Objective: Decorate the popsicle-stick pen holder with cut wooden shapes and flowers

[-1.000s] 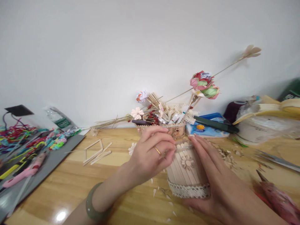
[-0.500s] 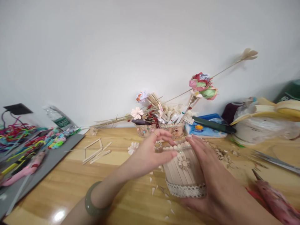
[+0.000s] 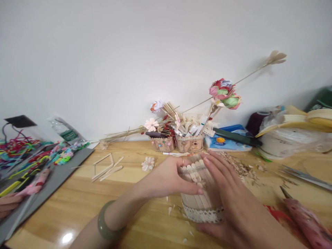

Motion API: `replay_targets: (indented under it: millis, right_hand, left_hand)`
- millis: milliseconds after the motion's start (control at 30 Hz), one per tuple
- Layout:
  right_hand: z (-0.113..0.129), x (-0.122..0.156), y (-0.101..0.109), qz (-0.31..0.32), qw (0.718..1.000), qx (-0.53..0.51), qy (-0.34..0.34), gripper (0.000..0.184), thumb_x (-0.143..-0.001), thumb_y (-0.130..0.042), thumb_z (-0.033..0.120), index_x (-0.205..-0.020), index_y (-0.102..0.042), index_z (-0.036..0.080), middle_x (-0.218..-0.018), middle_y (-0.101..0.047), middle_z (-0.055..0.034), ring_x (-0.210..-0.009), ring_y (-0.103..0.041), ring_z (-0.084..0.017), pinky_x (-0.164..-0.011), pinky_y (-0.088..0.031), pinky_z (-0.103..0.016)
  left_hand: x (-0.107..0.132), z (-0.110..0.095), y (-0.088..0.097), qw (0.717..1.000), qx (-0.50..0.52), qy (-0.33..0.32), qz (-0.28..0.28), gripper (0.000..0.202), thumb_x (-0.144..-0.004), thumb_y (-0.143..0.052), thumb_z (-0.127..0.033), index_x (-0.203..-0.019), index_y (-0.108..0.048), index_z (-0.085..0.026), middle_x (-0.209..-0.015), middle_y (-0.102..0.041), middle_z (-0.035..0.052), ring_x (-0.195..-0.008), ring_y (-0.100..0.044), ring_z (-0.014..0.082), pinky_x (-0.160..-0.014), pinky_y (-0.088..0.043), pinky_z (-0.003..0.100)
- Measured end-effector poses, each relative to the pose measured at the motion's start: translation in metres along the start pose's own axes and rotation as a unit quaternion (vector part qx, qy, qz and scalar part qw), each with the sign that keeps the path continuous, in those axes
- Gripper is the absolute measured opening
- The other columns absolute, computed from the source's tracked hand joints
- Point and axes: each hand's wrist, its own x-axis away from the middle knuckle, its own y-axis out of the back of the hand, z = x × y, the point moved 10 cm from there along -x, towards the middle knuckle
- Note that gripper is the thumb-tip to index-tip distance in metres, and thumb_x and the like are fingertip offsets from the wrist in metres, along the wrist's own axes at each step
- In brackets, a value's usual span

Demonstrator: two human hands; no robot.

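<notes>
Plain wall (image 3: 116, 69) backs the whole scene, with a wooden bench (image 3: 145, 226) running up to it. On my feed the cup (image 3: 203, 201), built of flat sticks, is at the near middle, just right of centre, lace (image 3: 202, 215) end down; I can't tell whether its base touches the wood. My right hand (image 3: 227, 193) grips it, fingers along the right side up to the rim and thumb low by the lace, which I take as bracing it top and bottom. My left hand (image 3: 172, 178) curves round the left side, thumb across the front by the stuck-on flower (image 3: 201, 181), probably to steady that face; its fingertips are hidden behind, so I can't tell if it grips. Two tubs (image 3: 162, 143) (image 3: 190, 143) sit far against the wall, likely to leave the near wood for handwork. Spare sticks (image 3: 102, 172) and a loose bloom (image 3: 147, 164) lie left, apart from the cup, perhaps so neither gets knocked. Scissors (image 3: 306, 177) and a pink tool (image 3: 306, 218) rest right, seemingly for easy reach, beside wood scraps (image 3: 243, 169). Another person's hand (image 3: 10, 204) is at the left edge, well apart from mine.
</notes>
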Motion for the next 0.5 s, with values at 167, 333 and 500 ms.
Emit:
replay_targets:
  millis: [167, 333, 500]
  right_hand:
    - [0.0019, -0.0001, 0.0005, 0.003, 1.000, 0.002, -0.001, 0.103, -0.060, -0.072, 0.036, -0.142, -0.017, 0.007, -0.143, -0.031, -0.0184, -0.135, -0.022, -0.033, -0.107, -0.031, -0.050]
    - [0.0032, 0.0003, 0.0020, -0.002, 1.000, 0.007, 0.006, 0.104, -0.060, -0.072, 0.036, -0.142, -0.017, 0.006, -0.142, -0.031, -0.0188, -0.135, -0.021, -0.033, -0.107, -0.033, -0.050]
    - [-0.0024, 0.0013, -0.0012, 0.000, 1.000, -0.005, -0.009, 0.103, -0.061, -0.070, 0.034, -0.143, -0.014, 0.009, -0.144, -0.029, -0.0177, -0.135, -0.021, -0.034, -0.107, -0.031, -0.052]
  left_hand:
    - [0.0000, 0.0000, 0.0011, 1.000, 0.022, -0.004, -0.014, 0.013, -0.059, -0.074, -0.019, -0.068, -0.065, -0.014, -0.063, -0.055, -0.0053, -0.060, -0.046, 0.0076, -0.056, -0.037, 0.019]
    - [-0.0003, 0.0041, 0.0004, 0.998, 0.051, 0.013, -0.021, 0.015, -0.059, -0.074, -0.020, -0.067, -0.063, -0.014, -0.060, -0.054, -0.0057, -0.058, -0.045, 0.0071, -0.058, -0.037, 0.020]
    - [-0.0014, 0.0071, -0.0013, 0.998, 0.055, 0.018, -0.035, 0.016, -0.059, -0.074, -0.019, -0.070, -0.063, -0.013, -0.062, -0.057, -0.0054, -0.059, -0.048, 0.0079, -0.061, -0.039, 0.021]
